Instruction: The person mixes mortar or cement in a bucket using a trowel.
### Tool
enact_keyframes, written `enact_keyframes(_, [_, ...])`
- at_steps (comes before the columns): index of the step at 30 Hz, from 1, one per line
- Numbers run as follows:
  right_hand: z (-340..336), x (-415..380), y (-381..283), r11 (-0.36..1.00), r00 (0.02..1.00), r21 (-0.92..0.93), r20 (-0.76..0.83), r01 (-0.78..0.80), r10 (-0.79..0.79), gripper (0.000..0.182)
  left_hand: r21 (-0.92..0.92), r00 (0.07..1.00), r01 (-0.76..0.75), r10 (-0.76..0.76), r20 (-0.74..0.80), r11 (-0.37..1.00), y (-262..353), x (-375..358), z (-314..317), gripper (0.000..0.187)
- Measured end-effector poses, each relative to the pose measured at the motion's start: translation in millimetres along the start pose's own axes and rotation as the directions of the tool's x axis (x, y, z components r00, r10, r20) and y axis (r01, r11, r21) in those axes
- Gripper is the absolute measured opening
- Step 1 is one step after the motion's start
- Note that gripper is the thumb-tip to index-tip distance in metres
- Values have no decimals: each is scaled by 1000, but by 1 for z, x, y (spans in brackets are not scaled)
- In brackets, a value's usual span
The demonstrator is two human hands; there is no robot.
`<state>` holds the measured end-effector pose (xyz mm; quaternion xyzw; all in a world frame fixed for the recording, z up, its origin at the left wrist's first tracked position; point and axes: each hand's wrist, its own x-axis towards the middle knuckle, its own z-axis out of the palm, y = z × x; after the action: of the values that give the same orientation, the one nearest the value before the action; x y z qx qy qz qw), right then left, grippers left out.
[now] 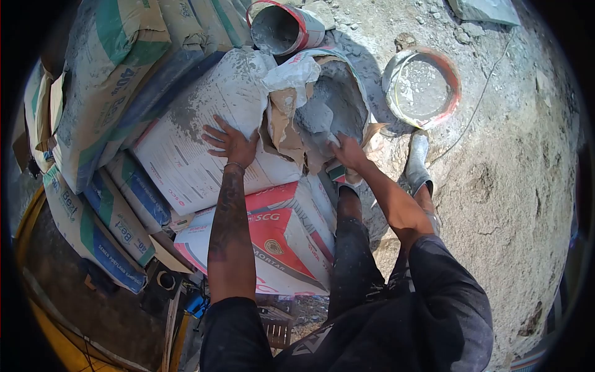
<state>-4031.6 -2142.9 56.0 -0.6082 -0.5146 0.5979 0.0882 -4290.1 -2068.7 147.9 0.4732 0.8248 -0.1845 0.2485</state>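
Note:
My left hand (234, 144) lies flat with fingers spread on a white printed mortar bag (204, 136) dusted with grey powder. My right hand (349, 152) grips the handle of a trowel (317, 116), whose blade is coated in grey powder. The blade is inside the torn mouth of an opened bag (356, 93), over the grey powder (344, 84) it holds. Torn brown paper (283, 127) hangs between that opening and the white bag under my left hand. How my right fingers wrap the handle is partly hidden.
A red-rimmed bucket (285, 30) lies tipped behind the opened bag. A round tub (449, 106) with dried grey residue stands at the right, near my boot (419, 152). Stacked cement bags (118, 80) rise on the left; a red-and-white mortar bag (273, 248) lies nearer. A thin cable (477, 105) crosses the ground.

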Motion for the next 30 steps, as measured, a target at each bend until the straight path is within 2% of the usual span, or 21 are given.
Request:
enact_keyframes(4, [-47,-25,-10,981,976,48,103,189,-193,35,28,999,46,-46,-8,999,0,5,-1,110])
enact_keyframes(5, [-58,-32,-10,981,977,36,96,190,-193,35,25,998,63,-62,-14,998,4,3,-2,110])
enact_keyframes(7, [-88,-50,-7,998,971,55,239,16,-29,35,-21,995,44,-46,-88,999,11,-10,0,102])
enact_keyframes(9, [-123,-73,8,975,973,-105,147,195,-178,31,-148,970,49,-82,-231,988,18,-24,8,85])
enact_keyframes(10, [-144,-86,13,974,978,-125,117,189,-175,32,-163,972,36,-72,-225,986,27,-39,14,85])
enact_keyframes(11, [-167,-97,14,972,980,-140,92,190,-178,33,-267,921,-16,-90,-380,964,38,-58,19,76])
enact_keyframes(12, [-195,-107,13,974,991,-198,96,108,-91,35,-355,841,-77,-131,-524,932,47,-78,25,67])
enact_keyframes(14, [-241,-115,27,958,997,-284,54,-42,59,36,-321,705,-266,-44,-708,909,62,-123,40,59])
enact_keyframes(16, [-266,-107,46,916,988,-372,-41,-152,148,35,-331,723,-337,17,-690,881,79,-175,56,55])
enact_keyframes(17, [-276,-100,56,883,982,-431,-97,-188,162,35,-391,789,-334,27,-614,858,85,-200,68,53])
enact_keyframes(18, [-282,-88,81,836,990,-534,-117,-127,75,34,-449,846,-323,42,-531,833,89,-224,83,52])
enact_keyframes(19, [-296,-82,75,785,994,-610,-63,-110,91,34,-405,902,-325,151,-404,855,89,-248,94,51])
enact_keyframes(20, [-306,-76,72,765,991,-634,-16,-111,131,34,-351,932,-336,254,-260,874,83,-268,105,50])
enact_keyframes(21, [-311,-70,72,748,984,-655,30,-111,173,35,-352,948,-316,284,-141,881,73,-285,117,50])
enact_keyframes(23, [-303,-64,92,779,984,-611,0,-140,177,36,-341,951,-265,303,63,902,47,-311,135,51])
enact_keyframes(24, [-299,-68,94,840,993,-537,36,-74,111,38,-326,941,-242,303,151,914,37,-319,138,52])
enact_keyframes(26, [-287,-74,100,920,999,-392,27,-16,29,42,-360,851,93,113,512,928,25,-322,129,53])
enact_keyframes(27, [-275,-72,108,924,999,-382,20,-19,29,42,-351,852,85,115,510,932,21,-325,125,53])
enact_keyframes(28, [-262,-69,111,954,979,-223,-77,-202,190,45,-379,818,164,89,569,911,17,-326,121,56])
enact_keyframes(29, [-256,-67,115,953,957,-105,-103,-283,273,45,-399,779,242,68,623,885,15,-323,117,60])
enact_keyframes(30, [-251,-65,118,935,927,17,-129,-354,353,46,-389,784,232,65,617,891,12,-319,115,60])
